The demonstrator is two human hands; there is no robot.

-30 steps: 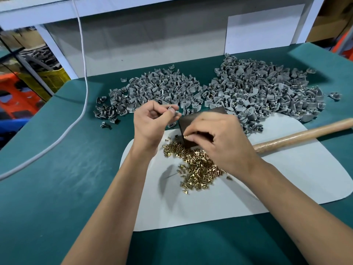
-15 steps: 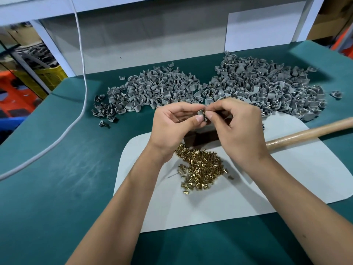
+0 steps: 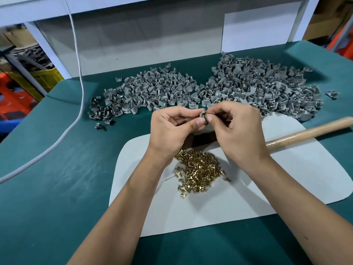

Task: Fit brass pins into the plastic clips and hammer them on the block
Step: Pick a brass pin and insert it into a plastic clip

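Pinching one grey clip (image 3: 202,116) between both hands' fingers (image 3: 199,123) — its orientation too small to tell.

A teal felt-covered counter (image 3: 47,188) carries a pale grey rounded plastic sheet (image 3: 248,188). A white cable (image 3: 81,92) hangs down from above and trails across the counter's left part. Behind stands a white panel wall (image 3: 152,39). At far left sit a yellow slatted crate (image 3: 45,78) and orange plastic bins (image 3: 13,98).
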